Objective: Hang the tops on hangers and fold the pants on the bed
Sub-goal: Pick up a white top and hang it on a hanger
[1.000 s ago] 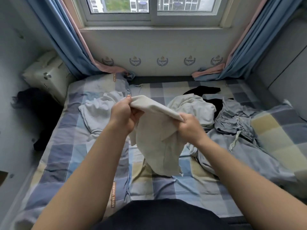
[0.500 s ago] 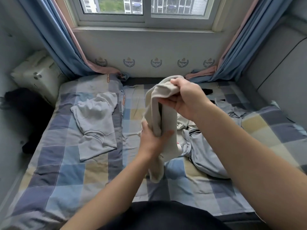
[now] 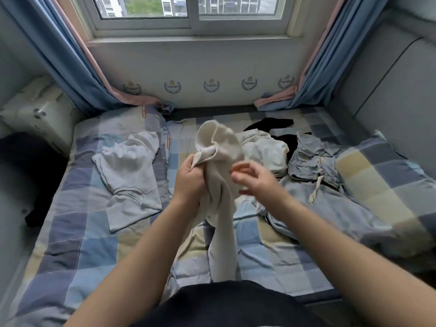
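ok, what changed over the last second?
The right hand dropped from the top of the cream garment to beside the left hand; blurred, grip unclear. The left hand shifted from the edge to the middle and grips it, bunched and hanging. The grey top and clothes pile on the bed stayed put.

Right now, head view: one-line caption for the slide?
Left hand grips a cream garment held up over the checked bed; the blurred right hand is beside it.

Soft daylight from the window; right hand blurred (edges bowed).
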Tool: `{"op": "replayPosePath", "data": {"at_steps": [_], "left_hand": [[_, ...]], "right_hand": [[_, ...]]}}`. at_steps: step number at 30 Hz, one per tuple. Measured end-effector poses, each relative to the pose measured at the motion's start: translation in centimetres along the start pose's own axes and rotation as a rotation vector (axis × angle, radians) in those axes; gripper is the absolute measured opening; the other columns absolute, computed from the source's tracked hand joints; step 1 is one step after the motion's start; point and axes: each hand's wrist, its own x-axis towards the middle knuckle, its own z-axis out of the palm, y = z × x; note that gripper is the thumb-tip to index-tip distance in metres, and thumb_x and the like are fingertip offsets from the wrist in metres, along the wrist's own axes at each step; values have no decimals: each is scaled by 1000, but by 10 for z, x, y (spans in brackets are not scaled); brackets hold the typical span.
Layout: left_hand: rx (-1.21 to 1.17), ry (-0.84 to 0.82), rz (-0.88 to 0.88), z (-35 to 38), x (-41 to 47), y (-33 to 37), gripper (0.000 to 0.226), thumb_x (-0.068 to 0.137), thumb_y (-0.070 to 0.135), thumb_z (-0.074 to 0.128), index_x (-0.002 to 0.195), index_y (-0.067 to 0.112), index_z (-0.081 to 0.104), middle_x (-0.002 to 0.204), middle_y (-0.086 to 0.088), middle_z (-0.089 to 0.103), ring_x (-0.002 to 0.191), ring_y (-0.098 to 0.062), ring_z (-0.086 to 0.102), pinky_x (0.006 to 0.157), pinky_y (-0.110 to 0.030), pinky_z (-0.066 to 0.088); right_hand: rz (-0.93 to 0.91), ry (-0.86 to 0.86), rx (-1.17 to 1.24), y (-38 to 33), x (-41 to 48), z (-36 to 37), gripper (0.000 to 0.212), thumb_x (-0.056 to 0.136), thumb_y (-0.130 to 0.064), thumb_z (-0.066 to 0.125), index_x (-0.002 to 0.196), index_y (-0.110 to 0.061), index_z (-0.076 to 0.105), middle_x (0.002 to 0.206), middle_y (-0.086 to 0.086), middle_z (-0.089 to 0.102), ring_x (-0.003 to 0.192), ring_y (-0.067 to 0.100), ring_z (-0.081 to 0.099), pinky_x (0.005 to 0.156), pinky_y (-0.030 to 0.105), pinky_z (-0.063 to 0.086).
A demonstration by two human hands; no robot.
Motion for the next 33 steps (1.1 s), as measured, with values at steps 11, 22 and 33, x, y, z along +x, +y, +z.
{"op": "replayPosePath", "data": {"at_steps": [11,22,33], "left_hand": [[15,-5,-37,-6,3,38,26,102,13,48,96,15,73,87,-9,74,83,-21,70,76,-35,60],[588,248,588,-39,-16,20,24,92,27,69,113,19,59,108,3,62,100,-16,60,89,-30,50],[728,-288,84,-13,-44,-69,45,90,36,73,128,19,56,118,-3,64,110,-25,61,92,-43,50]], "right_hand": [[-11,-58,-522,90,-3,45,30,93,-37,66,118,-21,65,117,8,71,109,29,64,84,37,50],[98,180,68,16,9,6,35,99,-40,60,89,-7,66,77,14,67,69,31,68,57,45,58],[94,243,572,-69,9,-8,27,101,-31,58,98,-5,62,75,10,76,69,23,76,57,37,60]]}}
